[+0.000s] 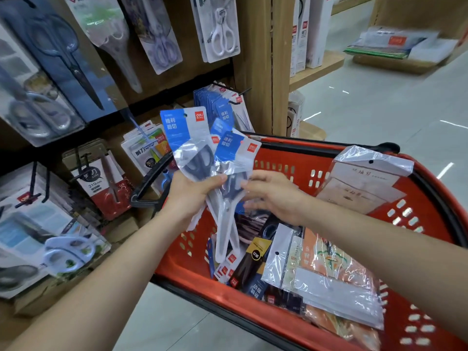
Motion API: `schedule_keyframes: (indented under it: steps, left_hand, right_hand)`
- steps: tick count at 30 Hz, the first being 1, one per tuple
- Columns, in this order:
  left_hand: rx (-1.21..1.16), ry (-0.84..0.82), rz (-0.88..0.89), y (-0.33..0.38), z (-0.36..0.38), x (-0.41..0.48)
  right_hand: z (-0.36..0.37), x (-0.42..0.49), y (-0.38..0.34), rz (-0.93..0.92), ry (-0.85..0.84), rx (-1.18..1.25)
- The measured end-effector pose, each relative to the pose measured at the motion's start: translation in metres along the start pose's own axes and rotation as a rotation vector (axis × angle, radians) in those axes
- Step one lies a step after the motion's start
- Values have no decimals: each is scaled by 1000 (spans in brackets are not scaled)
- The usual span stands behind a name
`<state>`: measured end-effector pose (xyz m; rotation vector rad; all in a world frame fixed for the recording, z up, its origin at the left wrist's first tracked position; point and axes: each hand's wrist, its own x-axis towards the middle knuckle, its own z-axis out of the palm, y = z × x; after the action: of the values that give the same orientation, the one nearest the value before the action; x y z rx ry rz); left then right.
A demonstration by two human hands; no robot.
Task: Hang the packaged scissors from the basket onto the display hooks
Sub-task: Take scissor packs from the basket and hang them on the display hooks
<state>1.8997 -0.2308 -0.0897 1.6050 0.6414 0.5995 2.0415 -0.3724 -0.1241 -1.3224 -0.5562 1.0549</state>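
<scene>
Packaged scissors (202,153) are in my left hand (192,193), a small fan of several packs held above the near-left corner of the red basket (316,158). Each pack is a clear, shiny plastic sleeve with a blue and white card header and a small red logo; dark rounded handles show through the film, and pale blade covers point down. My left hand has its fingers and thumb curled round the middle of the fan. My right hand (271,196) meets the right edge of the packs with thumb and fingertips; they are blurred, so I cannot tell if it pinches or only touches.

The basket is hard perforated plastic with a black rim and a black handle (149,183) folded out to the left. Inside lie more carded packs and flat crinkled clear bags (329,274).

Behind the fan, black wire display hooks (238,93) stick out beside a wooden post (255,59), and one carries similar blue packs (222,107). Larger blister packs of scissors hang above and to the left.
</scene>
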Motion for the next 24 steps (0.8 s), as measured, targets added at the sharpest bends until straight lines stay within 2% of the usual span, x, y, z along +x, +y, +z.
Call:
schedule_keyframes:
  steps: [3, 5, 7, 12, 17, 20, 22, 24]
  left_hand:
    - [83, 102, 39, 2, -8, 3]
    - [105, 110, 50, 3, -13, 2]
    - [114, 119, 50, 0, -17, 0]
    - [116, 130, 59, -3, -26, -6]
    - [105, 155, 64, 7, -38, -11]
    - [94, 164, 61, 10, -44, -15]
    - [93, 176, 45, 7, -47, -17]
    - [84, 185, 40, 5, -48, -19]
  right_hand:
    - [-30, 17, 10, -84, 197, -434]
    - [-43, 29, 24, -69, 154, -778]
    - [-44, 38, 44, -31, 61, -987]
    - [-18, 61, 77, -44, 106, -1112]
    - [-2, 76, 69, -42, 171, -1298]
    - [-7, 73, 64, -209, 249, -1363]
    - [-16, 64, 59, -312, 249, -1310]
    - [-24, 51, 48, -327, 267, -1113]
